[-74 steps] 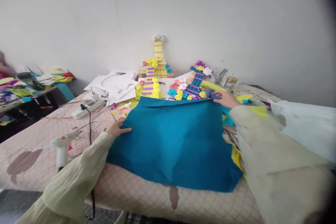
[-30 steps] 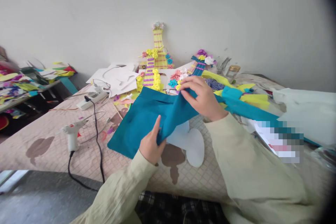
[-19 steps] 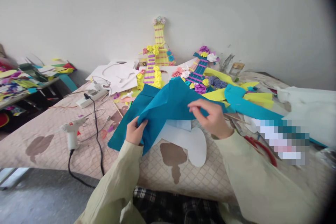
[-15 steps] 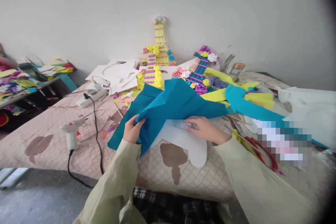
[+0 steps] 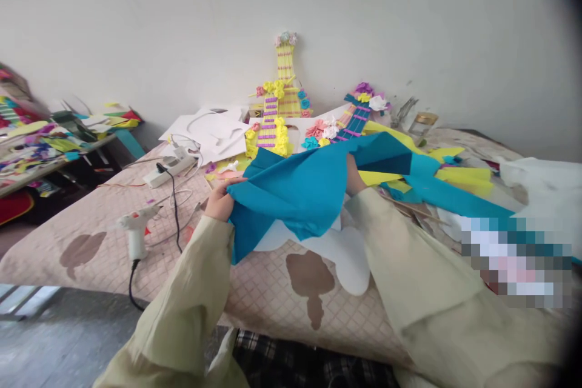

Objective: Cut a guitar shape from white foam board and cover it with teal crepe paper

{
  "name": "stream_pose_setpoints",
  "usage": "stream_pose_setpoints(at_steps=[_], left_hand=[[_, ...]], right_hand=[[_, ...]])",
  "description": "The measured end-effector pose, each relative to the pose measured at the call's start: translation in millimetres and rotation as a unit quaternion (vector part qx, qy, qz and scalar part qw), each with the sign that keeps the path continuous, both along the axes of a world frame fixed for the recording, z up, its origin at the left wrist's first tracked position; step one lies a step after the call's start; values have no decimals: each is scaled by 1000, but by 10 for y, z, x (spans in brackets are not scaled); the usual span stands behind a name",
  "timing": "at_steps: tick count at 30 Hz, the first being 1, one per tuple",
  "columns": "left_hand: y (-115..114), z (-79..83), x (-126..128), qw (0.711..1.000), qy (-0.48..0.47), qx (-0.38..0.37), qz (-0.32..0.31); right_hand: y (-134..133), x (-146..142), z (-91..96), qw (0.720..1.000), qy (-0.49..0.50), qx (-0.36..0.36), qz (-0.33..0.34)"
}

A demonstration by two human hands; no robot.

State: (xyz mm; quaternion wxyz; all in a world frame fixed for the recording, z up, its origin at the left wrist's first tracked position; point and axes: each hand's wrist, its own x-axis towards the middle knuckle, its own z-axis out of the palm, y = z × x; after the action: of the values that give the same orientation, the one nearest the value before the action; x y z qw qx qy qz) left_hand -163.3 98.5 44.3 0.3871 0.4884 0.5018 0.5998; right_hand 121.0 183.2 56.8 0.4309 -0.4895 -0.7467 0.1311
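A teal felt sheet (image 5: 300, 191) is lifted and bunched over the quilted table (image 5: 91, 236). My left hand (image 5: 219, 201) is closed on its left edge. My right hand (image 5: 351, 171) reaches under the sheet, and the felt hides its fingers. A white cut-out shape (image 5: 345, 251) lies flat on the table beneath the raised sheet.
A glue gun (image 5: 135, 225) with a black cord and a power strip (image 5: 167, 168) lie at the left. Two flower-decorated guitar crafts (image 5: 280, 103) lean on the wall. Yellow and teal strips (image 5: 436, 179) and a jar (image 5: 422, 123) sit at the right. A cluttered side table (image 5: 40, 145) stands at far left.
The flat teal sheet was gathered up and lifted, uncovering the white cut-out. My right hand has gone from the cut-out to under the raised felt. The left hand keeps its grip.
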Motion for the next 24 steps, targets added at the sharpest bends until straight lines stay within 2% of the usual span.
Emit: stream_pose_setpoints(at_steps=[4, 7, 10, 14, 19, 21, 24], left_hand=[[165, -214, -180, 994, -42, -77, 67], [209, -384, -269, 987, -47, -118, 98], [241, -491, -341, 980, -50, -150, 123], [255, -535, -406, 973, -34, -166, 154], [173, -567, -429, 974, -26, -145, 171], [137, -594, -433, 974, -29, -136, 176], [67, -611, -429, 976, -39, -132, 171]], right_hand=[[278, -295, 217, 1000, 2, 7, 21], [451, -514, 292, 997, -20, -2, 75], [607, -712, 270, 986, -72, -1, 150], [707, -919, 122, 959, -173, -13, 223], [588, -983, 26, 939, -248, -16, 237], [451, -879, 35, 943, -258, -14, 211], [124, -569, 4, 947, -276, -30, 162]])
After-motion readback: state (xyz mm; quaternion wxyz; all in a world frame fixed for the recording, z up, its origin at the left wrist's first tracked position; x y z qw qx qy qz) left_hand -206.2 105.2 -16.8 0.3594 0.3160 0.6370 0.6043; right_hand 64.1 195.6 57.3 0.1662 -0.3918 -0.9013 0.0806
